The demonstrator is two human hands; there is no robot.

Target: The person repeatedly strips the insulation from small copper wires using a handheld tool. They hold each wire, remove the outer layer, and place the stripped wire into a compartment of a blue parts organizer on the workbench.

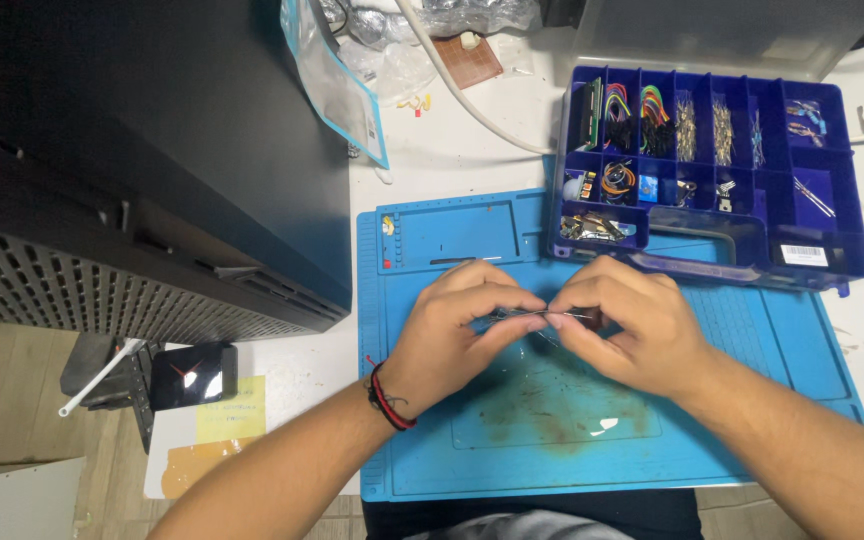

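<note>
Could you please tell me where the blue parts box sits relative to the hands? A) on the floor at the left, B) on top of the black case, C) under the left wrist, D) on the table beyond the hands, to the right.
D: the parts box lies at the mat's far right corner, beyond both hands, which pinch a thin wire.

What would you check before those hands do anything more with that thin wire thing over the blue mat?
1. Both hands on the thin wire piece: ok, left hand and right hand pinch it between fingertips.
2. Piece held over the blue mat: ok.
3. Parts organiser open within view: ok.
4. Wire straight or bent: cannot tell, too thin.
5. Mat surface clean: not ok, brown stains under the hands.
</note>
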